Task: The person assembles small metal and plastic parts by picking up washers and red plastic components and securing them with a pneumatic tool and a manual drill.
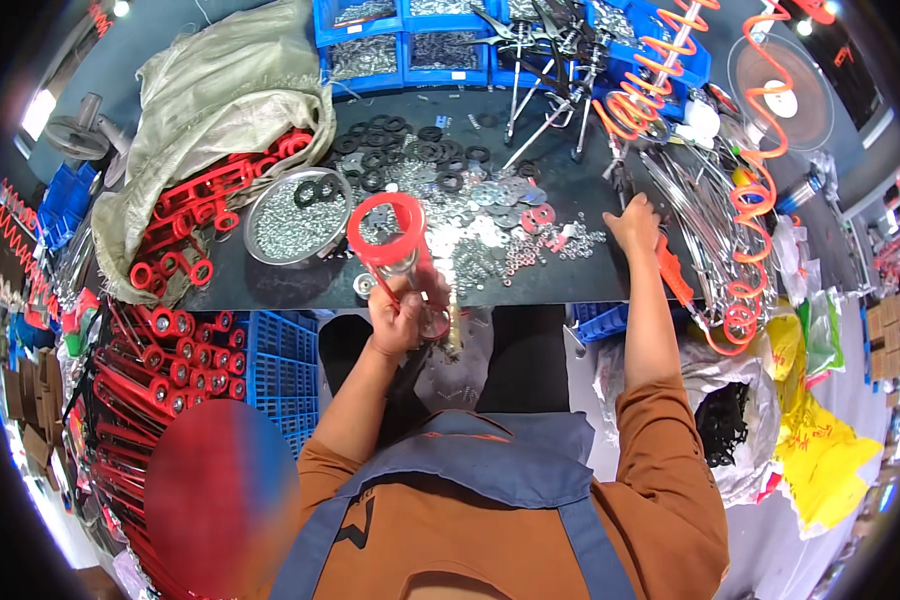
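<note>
My left hand grips a red tubular part with a wide ring at its top and a metal rod through it, held upright over the table's near edge. My right hand reaches to the right side of the dark table, resting by a bundle of thin metal rods; whether it grasps one I cannot tell. Between the hands lie scattered silver and red washers and black rubber rings.
A round metal pan of small nuts sits left of the red part. A grey sack spills red parts. Blue bins line the back. Orange coiled hoses hang right. More red parts fill a crate at lower left.
</note>
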The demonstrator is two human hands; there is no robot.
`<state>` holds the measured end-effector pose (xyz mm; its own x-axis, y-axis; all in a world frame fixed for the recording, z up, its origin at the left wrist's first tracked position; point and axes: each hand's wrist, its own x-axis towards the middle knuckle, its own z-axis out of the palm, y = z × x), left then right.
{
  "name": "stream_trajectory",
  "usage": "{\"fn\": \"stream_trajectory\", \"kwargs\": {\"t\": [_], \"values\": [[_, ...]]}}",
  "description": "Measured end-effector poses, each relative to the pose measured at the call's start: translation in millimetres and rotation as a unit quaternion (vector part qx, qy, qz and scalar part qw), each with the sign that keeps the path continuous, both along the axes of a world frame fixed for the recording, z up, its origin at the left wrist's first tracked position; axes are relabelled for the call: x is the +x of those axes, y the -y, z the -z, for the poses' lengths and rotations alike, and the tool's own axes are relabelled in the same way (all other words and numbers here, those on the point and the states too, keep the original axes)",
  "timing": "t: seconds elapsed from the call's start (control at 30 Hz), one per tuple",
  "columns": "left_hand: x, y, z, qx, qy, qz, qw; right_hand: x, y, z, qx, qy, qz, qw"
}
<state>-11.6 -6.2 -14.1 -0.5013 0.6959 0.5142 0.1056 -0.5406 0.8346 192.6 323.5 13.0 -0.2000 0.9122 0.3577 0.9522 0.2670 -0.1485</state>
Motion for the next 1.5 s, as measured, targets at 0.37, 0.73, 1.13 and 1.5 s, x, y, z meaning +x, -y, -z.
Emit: {"fn": "stream_trajectory", "kwargs": {"t": [0.37,0.73,1.13,1.5], "values": [[1.6,0.4,2.4,-0.01,0.04,0.014,0.999,-17.8,60.3,-23.6,-0.146,-0.679,-0.341,0.633],[5.3,0.5,-11.2,0.013,0.103,0.054,0.993,-40.6,44.3,29.3,-0.078,-0.529,-0.391,0.75],[1.1,-0.9,-10.3,-0.006,-0.035,0.024,0.999,-81.9,178.2,-209.5,-0.22,-0.692,-0.622,0.292],[-0.9,3.2,-16.6,-0.022,-0.066,0.009,0.998,-153.3,250.8,-219.8,-0.257,-0.539,-0.609,0.522]]}}
